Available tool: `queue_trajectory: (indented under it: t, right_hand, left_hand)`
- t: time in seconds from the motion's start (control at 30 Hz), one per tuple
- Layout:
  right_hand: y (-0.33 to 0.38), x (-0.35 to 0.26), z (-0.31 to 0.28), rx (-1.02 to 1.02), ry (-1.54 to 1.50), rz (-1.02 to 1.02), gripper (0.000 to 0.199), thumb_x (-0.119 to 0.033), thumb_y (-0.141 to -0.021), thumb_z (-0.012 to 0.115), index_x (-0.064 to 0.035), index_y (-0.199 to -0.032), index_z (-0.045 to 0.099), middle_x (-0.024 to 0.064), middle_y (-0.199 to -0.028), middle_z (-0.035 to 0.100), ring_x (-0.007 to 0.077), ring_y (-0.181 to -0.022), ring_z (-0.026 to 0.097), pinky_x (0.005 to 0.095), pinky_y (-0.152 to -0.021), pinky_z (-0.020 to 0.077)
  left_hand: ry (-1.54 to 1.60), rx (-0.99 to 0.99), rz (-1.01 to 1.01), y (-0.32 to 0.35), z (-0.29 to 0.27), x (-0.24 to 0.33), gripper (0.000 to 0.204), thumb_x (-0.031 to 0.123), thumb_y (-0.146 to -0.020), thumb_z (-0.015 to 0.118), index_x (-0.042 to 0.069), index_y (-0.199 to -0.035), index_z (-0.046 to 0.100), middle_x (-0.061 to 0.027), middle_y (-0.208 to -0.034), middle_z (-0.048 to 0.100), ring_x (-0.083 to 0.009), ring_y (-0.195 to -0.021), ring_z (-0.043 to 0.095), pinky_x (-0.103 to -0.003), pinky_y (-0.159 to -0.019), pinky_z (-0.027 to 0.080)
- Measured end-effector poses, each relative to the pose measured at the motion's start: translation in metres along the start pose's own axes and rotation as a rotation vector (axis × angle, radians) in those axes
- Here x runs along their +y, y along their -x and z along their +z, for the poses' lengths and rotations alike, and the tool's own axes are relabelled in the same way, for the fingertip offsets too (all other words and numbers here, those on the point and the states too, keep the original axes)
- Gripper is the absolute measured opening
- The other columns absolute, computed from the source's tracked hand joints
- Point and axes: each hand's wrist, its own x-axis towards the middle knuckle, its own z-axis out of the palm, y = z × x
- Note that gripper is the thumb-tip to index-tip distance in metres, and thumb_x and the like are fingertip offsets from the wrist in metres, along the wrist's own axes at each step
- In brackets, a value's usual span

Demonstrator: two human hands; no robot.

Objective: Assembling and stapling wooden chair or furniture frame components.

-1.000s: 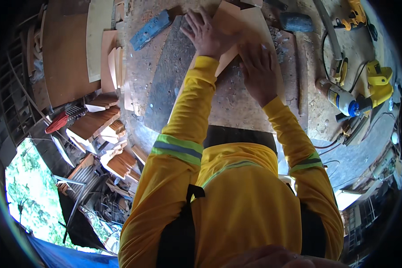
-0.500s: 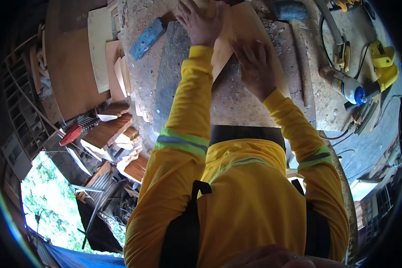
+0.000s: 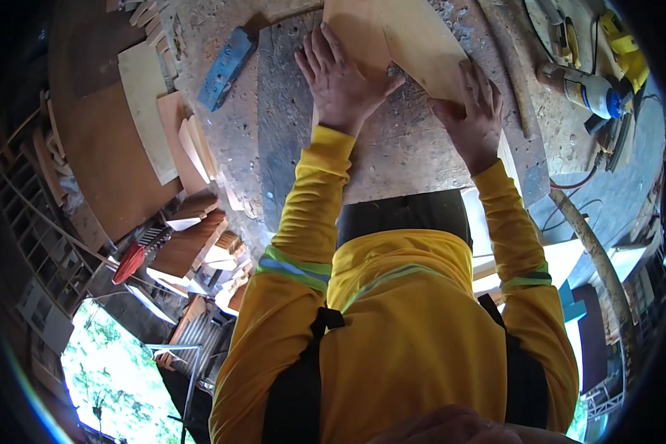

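Two pale wooden boards, a left board and a right board, lie on the worktable and meet at an angle at the far side. My left hand rests on the left board, fingers spread and the thumb stretched toward the gap between the boards. My right hand lies over the right board with fingers stretched along it and the thumb apart at its inner edge. The hand covers part of that board, and the far ends of both boards run out of the picture.
A worn blue block lies left of the boards on the rough worktable. To the right are a bottle with a blue cap and a yellow power tool. Wood offcuts are piled at the left.
The head view has shifted. My right hand has moved right and nearer along the right board, and my left hand sits lower in the picture. The boards now show a wider opening.
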Motion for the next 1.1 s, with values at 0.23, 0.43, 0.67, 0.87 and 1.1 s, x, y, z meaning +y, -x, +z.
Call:
queue_trajectory:
  t: [0.23, 0.43, 0.67, 0.87, 1.1]
  right_hand:
    - [0.000, 0.001, 0.008, -0.026, 0.130, -0.034, 0.068, -0.035, -0.074, 0.088, -0.0128, -0.134, 0.066, 0.0128, -0.140, 0.061, 0.0264, -0.127, 0.056, 0.0398, -0.099, 0.0409]
    - [-0.004, 0.007, 0.011, 0.077, 0.013, -0.129, 0.061, -0.028, -0.066, 0.094, -0.0115, -0.122, 0.074, 0.0111, -0.130, 0.068, 0.0216, -0.112, 0.064, 0.0345, -0.096, 0.0400]
    - [-0.006, 0.008, 0.017, 0.083, -0.038, -0.147, 0.063, -0.025, -0.066, 0.094, -0.0077, -0.124, 0.073, 0.0134, -0.126, 0.069, 0.0240, -0.110, 0.064, 0.0360, -0.095, 0.0478]
    - [-0.007, -0.010, -0.001, -0.114, 0.058, -0.031, 0.070, -0.026, -0.071, 0.088, -0.0029, -0.132, 0.065, 0.0217, -0.140, 0.057, 0.0386, -0.123, 0.055, 0.0472, -0.108, 0.0385]
    - [-0.011, -0.025, -0.004, -0.088, 0.137, -0.001, 0.076, -0.021, -0.064, 0.090, 0.0003, -0.133, 0.063, 0.0225, -0.139, 0.056, 0.0384, -0.124, 0.054, 0.0450, -0.108, 0.0404]
  left_hand:
    - [-0.067, 0.055, -0.010, -0.004, 0.008, 0.004, 0.134, 0.071, -0.059, 0.083, -0.012, -0.148, 0.027, -0.0303, -0.138, 0.040, -0.0452, -0.119, 0.044, -0.057, -0.108, 0.030]
    - [-0.095, 0.144, 0.048, -0.012, -0.002, 0.010, 0.123, 0.074, -0.060, 0.081, -0.013, -0.137, 0.042, -0.0246, -0.129, 0.042, -0.0404, -0.111, 0.043, -0.052, -0.096, 0.037]
    - [0.171, 0.106, 0.045, -0.009, -0.008, 0.004, 0.104, 0.059, -0.072, 0.076, -0.003, -0.148, 0.041, -0.0279, -0.139, 0.043, -0.0447, -0.122, 0.043, -0.055, -0.107, 0.035]
    - [-0.128, 0.057, 0.126, -0.006, -0.001, -0.007, 0.103, 0.057, -0.069, 0.077, -0.003, -0.145, 0.044, -0.0278, -0.137, 0.045, -0.0469, -0.123, 0.044, -0.055, -0.109, 0.034]
    - [0.416, -0.057, -0.155, 0.004, -0.017, 0.017, 0.096, 0.054, -0.074, 0.075, -0.004, -0.144, 0.046, -0.0288, -0.136, 0.047, -0.0488, -0.125, 0.044, -0.056, -0.111, 0.033]
